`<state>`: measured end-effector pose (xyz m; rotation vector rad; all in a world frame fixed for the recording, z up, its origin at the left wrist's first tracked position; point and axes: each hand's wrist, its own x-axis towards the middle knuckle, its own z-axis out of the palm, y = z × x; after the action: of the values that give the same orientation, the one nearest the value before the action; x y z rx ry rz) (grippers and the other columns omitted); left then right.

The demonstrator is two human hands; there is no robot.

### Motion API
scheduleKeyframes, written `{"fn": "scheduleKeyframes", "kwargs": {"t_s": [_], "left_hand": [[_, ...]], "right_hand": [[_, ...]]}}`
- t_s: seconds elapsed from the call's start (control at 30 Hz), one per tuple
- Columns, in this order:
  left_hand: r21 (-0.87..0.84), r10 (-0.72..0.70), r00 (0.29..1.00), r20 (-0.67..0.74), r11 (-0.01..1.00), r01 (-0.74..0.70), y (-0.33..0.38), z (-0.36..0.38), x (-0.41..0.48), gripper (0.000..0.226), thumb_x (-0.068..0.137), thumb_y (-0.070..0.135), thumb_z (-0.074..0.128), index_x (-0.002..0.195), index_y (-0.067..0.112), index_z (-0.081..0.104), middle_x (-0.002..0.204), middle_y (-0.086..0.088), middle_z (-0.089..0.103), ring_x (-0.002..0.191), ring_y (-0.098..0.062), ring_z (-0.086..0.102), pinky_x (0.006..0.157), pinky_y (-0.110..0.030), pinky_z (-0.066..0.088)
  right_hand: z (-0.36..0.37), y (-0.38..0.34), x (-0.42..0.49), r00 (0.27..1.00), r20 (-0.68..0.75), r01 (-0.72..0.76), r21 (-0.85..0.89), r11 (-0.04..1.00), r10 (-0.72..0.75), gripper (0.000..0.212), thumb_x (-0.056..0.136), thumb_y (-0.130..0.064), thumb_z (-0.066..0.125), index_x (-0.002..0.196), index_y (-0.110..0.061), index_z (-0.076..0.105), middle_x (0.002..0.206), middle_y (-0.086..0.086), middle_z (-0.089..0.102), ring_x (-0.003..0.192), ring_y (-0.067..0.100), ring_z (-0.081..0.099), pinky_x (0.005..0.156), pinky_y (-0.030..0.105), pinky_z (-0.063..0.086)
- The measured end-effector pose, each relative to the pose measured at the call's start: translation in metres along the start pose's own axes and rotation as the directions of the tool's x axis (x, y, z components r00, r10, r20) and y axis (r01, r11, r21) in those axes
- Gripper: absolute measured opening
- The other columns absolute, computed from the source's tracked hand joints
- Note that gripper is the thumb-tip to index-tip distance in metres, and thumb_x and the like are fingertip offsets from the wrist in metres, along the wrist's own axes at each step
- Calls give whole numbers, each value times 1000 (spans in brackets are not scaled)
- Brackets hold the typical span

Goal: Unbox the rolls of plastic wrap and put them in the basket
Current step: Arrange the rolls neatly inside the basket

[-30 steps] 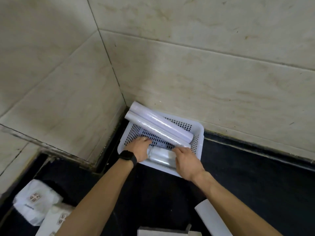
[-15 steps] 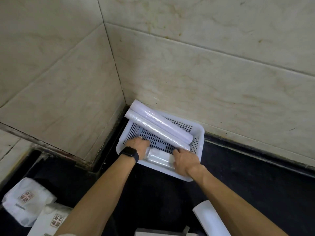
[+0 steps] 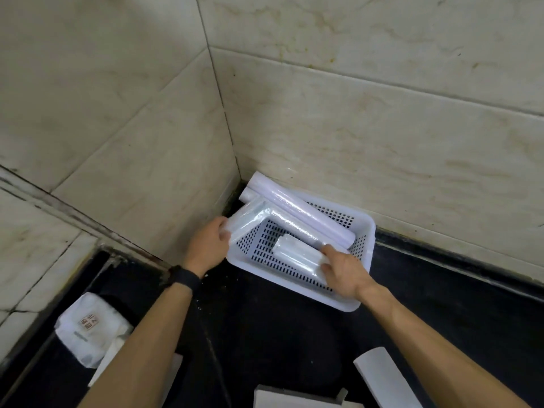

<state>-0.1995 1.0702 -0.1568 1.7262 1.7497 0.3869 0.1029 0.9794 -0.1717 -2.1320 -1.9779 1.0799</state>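
Note:
A white perforated basket (image 3: 282,282) sits on the black surface in the wall corner. Two long rolls of plastic wrap (image 3: 303,209) lie side by side across its back, their left ends sticking out over the rim. A short roll (image 3: 294,254) lies on the basket floor, and my right hand (image 3: 346,273) grips its right end. My left hand (image 3: 209,245) is at the basket's left corner, closed on a blurred shiny roll end (image 3: 247,217). I cannot tell if it also touches the rim.
Tiled walls meet just behind the basket. White printed packets (image 3: 91,328) lie at the lower left. A white tube-like piece (image 3: 382,378) and a pale box edge (image 3: 294,400) lie at the bottom near my right forearm.
My left hand left the short roll and moved to the basket's left corner, onto a shiny roll end. The right hand stays on the short roll, which now lies deeper in the basket.

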Motion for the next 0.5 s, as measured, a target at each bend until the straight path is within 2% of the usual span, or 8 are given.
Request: {"fn": "scheduleKeyframes", "kwargs": {"t_s": [0.03,0.1,0.17,0.23,0.3,0.37,0.5], "left_hand": [[-155,-81,997,-3,985,79,-7,1,-6,29,97,14,52,125,15,57,111,1,62,94,-20,61,78,-32,49],[-447,-232,972,24,867,218,-19,8,-19,23,95,15,56,117,21,58,114,-3,66,97,-20,64,87,-40,54],[-601,-329,944,33,748,282,-25,16,-28,17,95,13,57,107,25,58,114,-7,67,96,-21,65,90,-47,55],[-681,-364,930,54,667,301,-28,23,-32,19,95,9,56,112,18,60,113,-10,67,98,-25,66,91,-50,56],[-713,-370,926,73,630,307,-28,28,-33,28,95,9,55,123,11,59,115,-11,66,102,-27,66,91,-48,56],[-707,-361,931,61,642,296,-27,29,-32,32,95,10,54,126,11,58,114,-8,66,102,-24,66,86,-42,58],[-673,-350,935,45,681,288,-24,28,-30,26,92,11,53,115,20,60,108,-2,66,95,-19,66,78,-37,60]], "right_hand": [[3,-4,3,1000,3,-8,8,1000,8,47,101,-18,46,146,-21,37,114,10,68,84,20,56,79,32,46],[10,-16,12,999,32,-8,-15,1000,9,40,99,-17,48,139,-16,45,121,10,65,93,23,59,85,34,48],[18,-32,22,997,78,9,-61,998,-4,44,98,-16,49,142,-16,43,121,12,66,101,27,62,87,34,48],[26,-48,33,995,104,12,-69,998,-5,50,97,-15,49,146,-17,40,122,12,67,104,29,64,92,37,50],[32,-59,43,993,116,9,-85,996,1,47,96,-13,50,143,-15,42,120,12,68,103,30,65,92,40,52],[35,-65,51,992,126,-8,-103,995,21,50,95,-10,49,144,-14,42,121,12,67,104,30,65,93,41,51],[39,-67,60,990,137,-12,-208,978,41,45,95,-15,49,140,-12,49,130,13,63,119,30,58,102,40,46]]}}
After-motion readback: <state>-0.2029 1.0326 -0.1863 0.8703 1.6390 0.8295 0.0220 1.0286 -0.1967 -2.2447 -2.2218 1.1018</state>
